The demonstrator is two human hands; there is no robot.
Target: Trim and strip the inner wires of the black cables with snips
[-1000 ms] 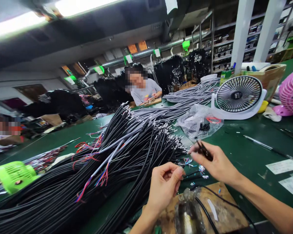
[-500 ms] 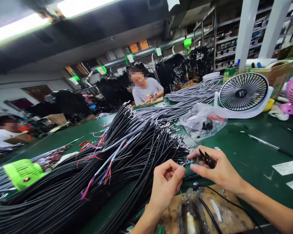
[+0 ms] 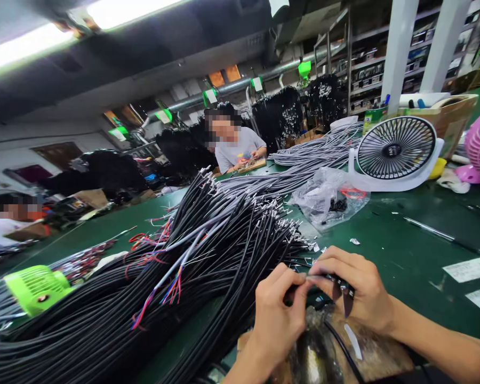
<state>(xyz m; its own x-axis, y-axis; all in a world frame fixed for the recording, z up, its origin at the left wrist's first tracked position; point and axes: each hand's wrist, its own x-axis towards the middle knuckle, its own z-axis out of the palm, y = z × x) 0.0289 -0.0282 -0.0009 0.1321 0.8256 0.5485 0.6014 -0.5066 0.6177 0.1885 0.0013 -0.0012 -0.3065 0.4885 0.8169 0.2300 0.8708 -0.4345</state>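
My left hand (image 3: 280,309) is closed in a pinch, its thumb and forefinger pressed together; what lies between them is too small to make out. Right beside it, fingertips almost touching, my right hand (image 3: 358,285) is wrapped round a dark hand tool (image 3: 344,292) whose pointed end sticks out below the fingers. Both hands are above a worn wooden board (image 3: 378,346) with a plastic-wrapped lump (image 3: 314,346) on it. A black cable (image 3: 344,349) runs over the board. Left of my hands lies a big bundle of black cables (image 3: 136,298).
Grey cables (image 3: 324,149) stretch to the back. A clear plastic bag (image 3: 324,200), a white fan (image 3: 396,149) and a metal rod (image 3: 430,229) lie to the right. On the left is a green fan (image 3: 38,288). A person (image 3: 240,146) sits across the green table (image 3: 416,256).
My right hand has turned over and moved its fingertips against my left hand's. The tool's dark end now points down instead of up. Blue wire ends at the right fingertips are no longer seen.
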